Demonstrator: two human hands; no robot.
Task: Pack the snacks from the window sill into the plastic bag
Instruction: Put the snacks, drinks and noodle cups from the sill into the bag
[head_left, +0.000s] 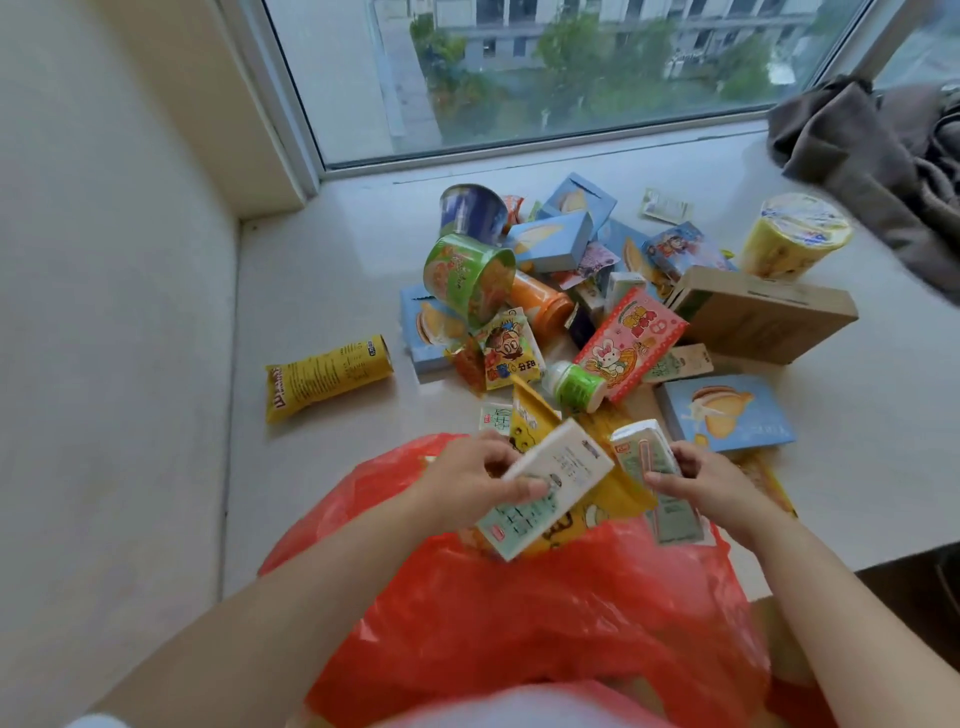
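Over red plastic bag (545, 613) at lower centre: left hand (467, 480) gripping white-green carton (545, 491), right hand (714, 486) gripping second carton (655, 480). Remaining snacks (571, 296) piled on window sill (322, 270), mid-frame. Yellow packet (327, 376) apart at left.

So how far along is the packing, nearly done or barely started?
Barely started. A yellow packet already sits in the mouth of the red bag. The left hand and right hand each hold a pale carton over it. Left on the sill: the green cup, blue boxes, yellow tube pack and more.
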